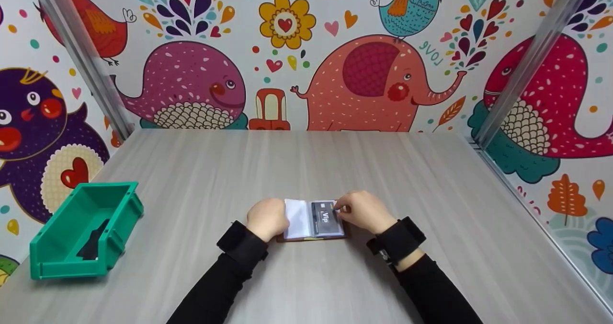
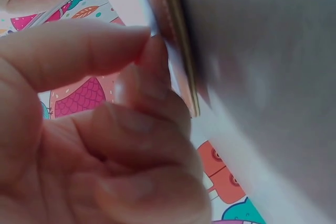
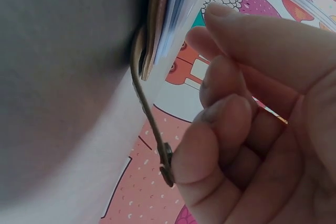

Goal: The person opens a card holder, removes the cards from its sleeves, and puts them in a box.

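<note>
Pinching the card holder (image 1: 309, 221) are left fingers (image 2: 94, 51), whether right fingers (image 3: 223, 80) grip it being unclear, a green bin (image 1: 72, 269) well apart.

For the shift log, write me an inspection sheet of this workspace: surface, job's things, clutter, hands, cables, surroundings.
Surface: pale wood-grain table.
Job's things: brown wallet, lying open; grey "Vip" card on its right side.
Clutter: green bin at left, a dark item inside, too unclear to name.
Hands: left hand pinches the wallet's left side; right hand is at the card's right edge, grip unclear.
Cables: nothing seen.
Surroundings: cartoon-print walls, metal posts at the corners.
</note>
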Available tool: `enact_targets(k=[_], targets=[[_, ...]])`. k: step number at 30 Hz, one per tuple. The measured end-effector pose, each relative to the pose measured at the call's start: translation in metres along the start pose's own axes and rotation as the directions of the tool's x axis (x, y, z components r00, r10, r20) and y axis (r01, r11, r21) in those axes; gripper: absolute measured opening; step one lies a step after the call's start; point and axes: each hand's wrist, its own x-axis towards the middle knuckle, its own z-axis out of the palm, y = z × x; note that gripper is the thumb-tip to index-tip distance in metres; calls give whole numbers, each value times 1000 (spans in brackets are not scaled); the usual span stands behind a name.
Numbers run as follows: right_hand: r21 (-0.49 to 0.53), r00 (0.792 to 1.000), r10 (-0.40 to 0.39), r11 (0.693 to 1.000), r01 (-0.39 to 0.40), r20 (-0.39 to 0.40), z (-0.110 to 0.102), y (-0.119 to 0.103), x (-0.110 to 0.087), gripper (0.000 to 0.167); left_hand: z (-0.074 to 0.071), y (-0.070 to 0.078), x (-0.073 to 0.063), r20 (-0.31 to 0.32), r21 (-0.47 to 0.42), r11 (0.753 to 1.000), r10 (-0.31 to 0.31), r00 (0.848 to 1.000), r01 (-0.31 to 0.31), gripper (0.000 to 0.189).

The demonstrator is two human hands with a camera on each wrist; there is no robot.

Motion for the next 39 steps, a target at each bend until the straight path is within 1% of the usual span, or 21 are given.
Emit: enact_targets(k=[5, 9, 13, 17, 23, 27, 29, 32, 33, 36, 39], targets=[[-5, 1000, 14, 1000, -14, 15, 1, -1, 0, 16, -1, -1, 0, 3, -1, 1000, -2, 1000, 2, 4], [4, 998, 42, 999, -42, 44, 1, -3, 0, 16, -1, -1, 1, 13, -3, 1000, 1, 1000, -1, 4], [-4, 997, 61, 998, -61, 52, 2, -4, 0, 16, -2, -1, 1, 19, -2, 1000, 0, 1000, 0, 5], [-20, 997, 66, 998, -65, 51, 3, -6, 0, 14, -2, -1, 1, 9, -4, 1000, 7, 1000, -6, 5], [-17, 996, 73, 997, -72, 57, 4, -6, 1, 13, -2, 0, 0, -13, 2, 1000, 14, 1000, -14, 5], [-15, 995, 81, 997, -80, 62, 4, -6, 1, 14, -3, 5, -1, -11, -12, 1000, 6, 1000, -6, 2], [-14, 994, 88, 996, -87, 64, 4, -6, 1, 14, -3, 8, -1, -26, -33, 999, 10, 1000, -11, 2], [-12, 994, 93, 996, -92, 65, 4, -6, 0, 15, -3, 14, -2, -62, -83, 995, 47, 997, -52, 16], [-8, 994, 88, 996, -88, 65, 4, -6, 0, 13, -3, 16, -3, -84, -100, 992, 72, 994, -80, 21], [4, 996, 68, 998, -69, 63, 4, -6, 0, 9, -1, 22, -4, -120, -154, 975, 141, 983, -159, 35], [13, 997, 48, 999, -49, 57, 4, -5, 0, 8, 2, 27, -4, -146, -176, 959, 199, 969, -224, 39]])
